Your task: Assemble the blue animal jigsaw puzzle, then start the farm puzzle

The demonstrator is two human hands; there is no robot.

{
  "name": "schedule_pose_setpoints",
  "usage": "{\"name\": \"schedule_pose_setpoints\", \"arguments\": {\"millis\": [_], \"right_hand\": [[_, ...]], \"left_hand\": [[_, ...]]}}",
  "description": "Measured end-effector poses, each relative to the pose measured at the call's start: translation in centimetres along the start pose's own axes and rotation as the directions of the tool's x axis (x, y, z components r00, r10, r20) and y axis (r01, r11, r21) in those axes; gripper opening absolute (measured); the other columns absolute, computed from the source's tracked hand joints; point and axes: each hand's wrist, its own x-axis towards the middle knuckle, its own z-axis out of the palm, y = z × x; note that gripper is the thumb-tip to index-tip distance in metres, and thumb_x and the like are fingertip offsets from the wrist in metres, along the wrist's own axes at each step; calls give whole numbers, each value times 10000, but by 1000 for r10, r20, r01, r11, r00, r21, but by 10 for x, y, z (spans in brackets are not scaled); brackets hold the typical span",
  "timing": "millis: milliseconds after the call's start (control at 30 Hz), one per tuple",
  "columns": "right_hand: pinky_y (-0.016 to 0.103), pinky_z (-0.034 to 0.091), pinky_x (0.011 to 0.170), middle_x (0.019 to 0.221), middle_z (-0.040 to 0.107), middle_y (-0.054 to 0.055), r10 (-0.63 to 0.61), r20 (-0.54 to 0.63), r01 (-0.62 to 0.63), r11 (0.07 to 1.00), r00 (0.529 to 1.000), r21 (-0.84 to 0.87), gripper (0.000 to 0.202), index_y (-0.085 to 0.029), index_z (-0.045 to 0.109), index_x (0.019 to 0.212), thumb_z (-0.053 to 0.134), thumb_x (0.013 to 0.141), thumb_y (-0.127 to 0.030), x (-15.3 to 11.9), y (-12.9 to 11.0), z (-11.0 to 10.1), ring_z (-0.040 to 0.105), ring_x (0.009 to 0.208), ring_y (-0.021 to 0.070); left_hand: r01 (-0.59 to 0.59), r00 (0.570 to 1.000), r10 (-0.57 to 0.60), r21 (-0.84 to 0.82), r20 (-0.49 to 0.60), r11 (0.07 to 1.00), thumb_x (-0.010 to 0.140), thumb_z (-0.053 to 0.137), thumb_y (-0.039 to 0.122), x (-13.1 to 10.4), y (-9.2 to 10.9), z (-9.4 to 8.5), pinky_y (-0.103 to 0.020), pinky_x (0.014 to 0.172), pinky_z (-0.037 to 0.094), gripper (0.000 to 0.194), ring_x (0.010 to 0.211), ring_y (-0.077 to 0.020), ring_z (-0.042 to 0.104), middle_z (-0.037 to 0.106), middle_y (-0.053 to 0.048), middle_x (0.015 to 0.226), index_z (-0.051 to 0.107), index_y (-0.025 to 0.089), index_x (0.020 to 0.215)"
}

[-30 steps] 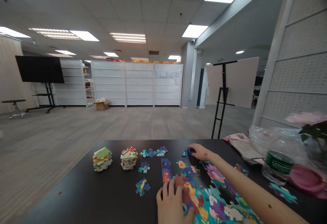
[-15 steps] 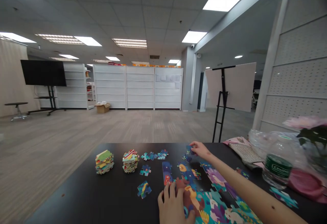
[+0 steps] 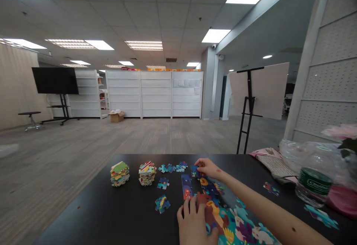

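My right hand (image 3: 208, 167) reaches to the far side of the puzzle and pinches a dark blue jigsaw piece (image 3: 194, 171) near its upper left corner. My left hand (image 3: 193, 220) lies with fingers spread over the left edge of the partly joined jigsaw puzzle (image 3: 242, 228), which shows a white rabbit and other colourful animals. A blue strip of the puzzle (image 3: 186, 185) with a red figure runs up beyond the left fingertips. My right forearm covers part of the puzzle's right side.
Two stacks of pieces, the left stack (image 3: 119, 174) and the right stack (image 3: 147, 173), stand on the black table (image 3: 111, 215). Loose pieces (image 3: 162, 203) lie between them and the puzzle. At the right are a bottle (image 3: 314, 181), a patterned cloth (image 3: 275, 163) and another loose piece (image 3: 321, 216).
My right hand has moved left with the blue piece, towards the top of the blue strip. My left hand stays on the puzzle. The view has turned slightly left.
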Motion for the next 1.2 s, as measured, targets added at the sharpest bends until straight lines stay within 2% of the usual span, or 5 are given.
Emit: {"name": "schedule_pose_setpoints", "arguments": {"millis": [300,733,867,1067,1200], "right_hand": [[237,486,537,676,688,-3,-35,-12,33,989,999,-142,184,-164,691,850,670,668,-184,-3,5,8,619,569,138],[264,469,675,758,718,34,-169,-32,133,869,985,-476,231,-191,764,869,633,681,-167,-11,-4,14,636,707,183],[292,471,809,951,723,63,-228,28,206,815,973,-542,264,-208,782,888,616,686,-171,-17,-8,16,649,847,206],[282,460,888,936,745,37,-261,168,310,785,951,-536,279,-242,803,852,587,706,-142,-21,-15,15,659,911,202],[322,446,918,970,741,42,-261,166,309,793,951,-525,253,-238,786,904,651,695,-189,-28,-20,13,632,975,238]], "left_hand": [[-97,993,89,-114,-73,989,753,538,597,-4,-10,1,-523,1154,141,600,1447,-328,233,387,-36,1536,565,314,1281],[-25,1000,24,-65,-20,998,742,543,588,-3,-3,-3,-521,1168,108,636,1466,-309,192,327,-25,1574,545,314,1316],[-67,997,64,-83,-43,994,759,527,593,-5,-6,-2,-523,1164,121,632,1457,-314,212,346,-33,1561,541,308,1323],[-92,994,87,-90,-60,992,776,515,598,-5,-10,0,-527,1163,132,618,1454,-321,218,352,-29,1557,536,315,1324],[-68,997,64,-82,-52,994,770,528,590,-4,-8,0,-503,1170,123,611,1460,-306,211,351,-21,1562,543,321,1319]]}}
